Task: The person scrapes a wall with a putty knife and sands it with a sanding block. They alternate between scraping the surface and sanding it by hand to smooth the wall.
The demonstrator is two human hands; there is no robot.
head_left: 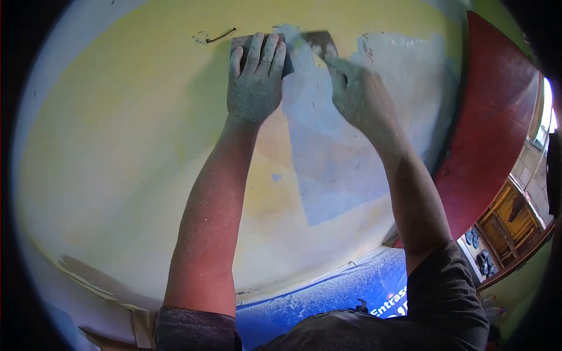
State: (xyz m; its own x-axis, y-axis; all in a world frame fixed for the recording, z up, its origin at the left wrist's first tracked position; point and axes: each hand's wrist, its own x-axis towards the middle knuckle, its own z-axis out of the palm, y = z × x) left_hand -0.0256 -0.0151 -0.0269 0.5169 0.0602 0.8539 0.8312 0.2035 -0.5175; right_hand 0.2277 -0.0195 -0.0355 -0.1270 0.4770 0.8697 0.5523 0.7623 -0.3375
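Note:
Dust coats my left hand (256,79), which lies flat with fingers spread over a dark sheet (288,57) against the yellow and pale wall (129,128). To its right, my right hand (357,88) is closed on a dark flat piece (319,42), its index finger stretched along it. That piece rests on or just before the wall; contact is hard to tell. Between the hands and below them runs a light blue patch (339,158). Another pale blue patch (404,58) lies right of my right hand.
A red panel (489,117) stands at the right beside the wall. Beyond it are a wooden door or shutter (510,219) and footwear (485,262). Below the wall lies a dusty blue banner (333,301). A short dark wire (221,36) sticks out at the top.

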